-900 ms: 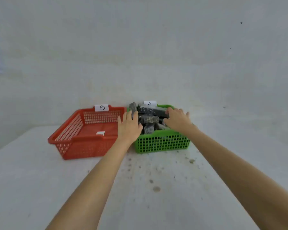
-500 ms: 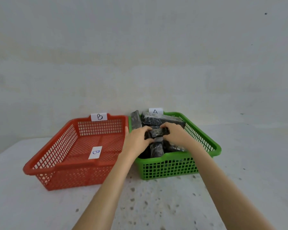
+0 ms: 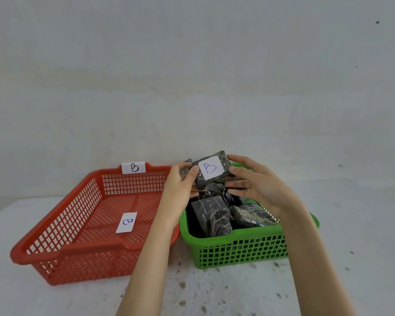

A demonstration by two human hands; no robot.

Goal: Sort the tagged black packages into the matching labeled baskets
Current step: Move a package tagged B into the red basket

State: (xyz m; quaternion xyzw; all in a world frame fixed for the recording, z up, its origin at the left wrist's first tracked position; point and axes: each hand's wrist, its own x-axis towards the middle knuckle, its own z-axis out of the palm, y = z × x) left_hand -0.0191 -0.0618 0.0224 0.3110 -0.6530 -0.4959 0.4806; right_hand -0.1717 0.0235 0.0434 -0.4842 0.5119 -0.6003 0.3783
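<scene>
Above the green basket (image 3: pixel 237 236) at centre frame, left hand (image 3: pixel 180 188) and right hand (image 3: pixel 258 185) now pinch the lifted B-tagged package (image 3: pixel 211 171), bound for the red basket (image 3: pixel 78 247).

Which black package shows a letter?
The black package held up by both hands, above the green basket; its white tag reads B. The others show none.

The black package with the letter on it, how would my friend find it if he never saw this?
Find the green basket right of the red basket. Above it, the left hand and right hand hold up one black package. Only this one shows a white tag with a blue B; the others lie in the basket.
</scene>
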